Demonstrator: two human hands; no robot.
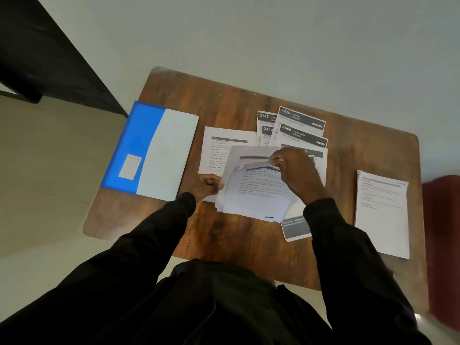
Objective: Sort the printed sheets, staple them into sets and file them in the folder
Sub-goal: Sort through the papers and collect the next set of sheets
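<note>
The table (239,247) is a dark, reddish-brown wood-grain top with rounded corners and a smooth, faintly glossy face. Over its middle the person holds a stack of printed sheets (254,195): thin white paper, edges slightly fanned, black text in short blocks under a dark header bar. The left hand (207,184) grips the stack's left edge with fingers curled round it. The right hand (296,170) pinches the far edge of the top sheet (251,155), which curls up off the ones below. Both arms are in black sleeves (154,232) of matte cloth.

Under and behind the stack lie loose pages. A flat text page (219,145) sits to the left. A fan of numbered sheets (301,120) overlaps at the far side, each with a black band and white figures such as 1426, 2659 and 2747. A sheet with a dark grey block (296,229) pokes out beneath the right forearm. Well apart, at the table's right side, a neat pile of text pages (382,212) lies squared up.

The folder (139,145) lies closed at the table's left edge, overhanging it: bright blue, with a pale curved front panel and a small white label (130,167).

The floor (273,33) is plain pale grey. Dark furniture (49,58) stands to the far left, and something dark red (443,245), blurred, is at the right edge.
</note>
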